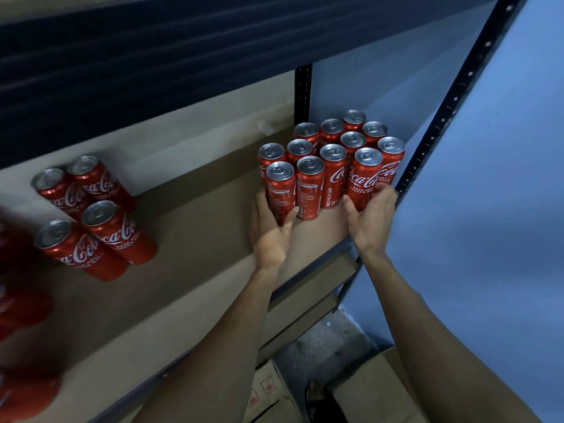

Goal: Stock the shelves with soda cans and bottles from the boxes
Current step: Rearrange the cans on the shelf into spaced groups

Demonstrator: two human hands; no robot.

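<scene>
Several tall red cola cans stand packed together at the right end of the brown shelf board. My left hand grips the front-left can near its base, thumb on the right side. My right hand grips the front-right can, fingers wrapped round its lower part. Both cans stand upright on the board. A second group of several red cans stands at the left of the same shelf.
A dark metal upright stands just right of my right hand, with the blue wall beyond. A dark shelf hangs overhead. Cardboard boxes sit on the floor below. Blurred red cans fill the far left edge.
</scene>
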